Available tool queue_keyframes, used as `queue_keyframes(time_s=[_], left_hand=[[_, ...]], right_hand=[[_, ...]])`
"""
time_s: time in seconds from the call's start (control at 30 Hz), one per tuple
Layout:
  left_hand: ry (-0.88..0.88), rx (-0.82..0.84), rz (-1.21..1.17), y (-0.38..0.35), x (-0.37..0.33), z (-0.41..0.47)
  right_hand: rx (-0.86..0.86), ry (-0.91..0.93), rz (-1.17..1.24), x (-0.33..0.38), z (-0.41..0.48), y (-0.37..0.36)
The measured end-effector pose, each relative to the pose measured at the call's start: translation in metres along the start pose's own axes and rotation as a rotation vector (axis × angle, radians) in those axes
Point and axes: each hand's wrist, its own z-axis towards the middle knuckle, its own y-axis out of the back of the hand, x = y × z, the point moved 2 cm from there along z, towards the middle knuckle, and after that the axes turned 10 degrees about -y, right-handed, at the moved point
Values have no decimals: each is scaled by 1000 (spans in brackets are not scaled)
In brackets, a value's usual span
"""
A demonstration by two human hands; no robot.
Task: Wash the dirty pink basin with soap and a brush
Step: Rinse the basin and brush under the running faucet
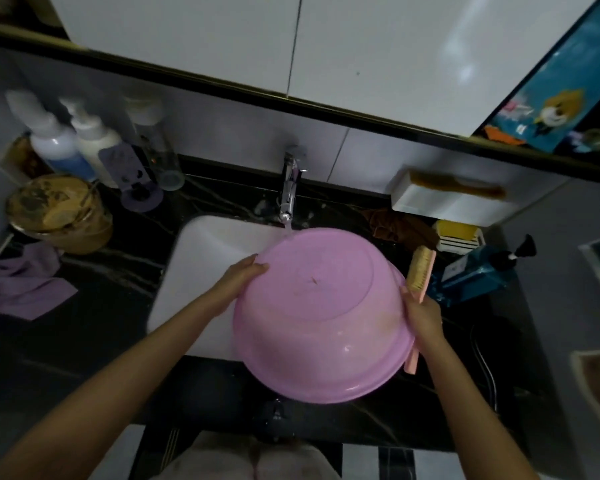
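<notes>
Now, starting far on the left, a purple cloth [25, 289] lies on the dark counter [118, 306], and behind it stands a round bowl [59, 216] with brown mush in it. A few bottles [90, 140] stand near the wall; one looks blue low down. Next comes the white sink [201, 251], and the tap [290, 188] above it lets water run down onto the far edge of the pink basin [323, 317]. We hold the basin over the right part of the sink, between our two hands, tipped with its bottom up toward us, so nothing can stay inside it. Our left hand [241, 277] lies on its left side with the fingers almost straight, pressing and not grabbing. Our right hand [423, 317] is on its right side, and its fingers are curled around the brush [420, 268]. The brush lies long-ways along the basin's right wall, bristles at the far end, handle tip poking out near us. So the brush hand is the one right beside the yellowish marks, and we think it only has to swing left onto the bottom to scrub. Further right, a yellow soap bar [459, 232] sits in a small tray [461, 244], and a blue pump bottle [478, 275] lies on its side, both just past the brush.
</notes>
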Motion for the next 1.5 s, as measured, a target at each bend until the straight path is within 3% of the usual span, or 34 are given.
queue_keyframes(time_s=[0.3,0.43,0.57,0.7,0.83,0.93,1.03,1.13,1.2,1.3,1.37,1.5], left_hand=[[-40,119,-6,-16,1,45],[-35,185,-20,-23,-9,64],[75,127,-57,-24,-23,80],[198,87,-83,-26,11,87],[-47,139,245,-32,7,75],[-180,216,341,-41,-21,89],[-62,308,211,-45,-8,128],[142,258,23,-42,54,146],[225,206,-27,-34,57,111],[67,109,99,-31,34,84],[-70,143,197,-36,12,93],[187,217,-54,-37,17,126]], right_hand=[[-148,-21,201,-8,-29,9],[-305,-9,309,-17,-57,-3],[-462,-22,370,-30,-83,-21],[-664,-9,326,-34,-107,-29],[-774,-43,217,-39,-113,-33],[-795,-41,175,-39,-115,-39],[-834,-24,176,-34,-118,-43],[-888,-35,146,-30,-120,-44],[-893,-38,127,-31,-121,-45],[-872,-31,107,-33,-123,-47],[-870,-29,109,-34,-125,-50],[-902,-13,122,-29,-129,-56]])
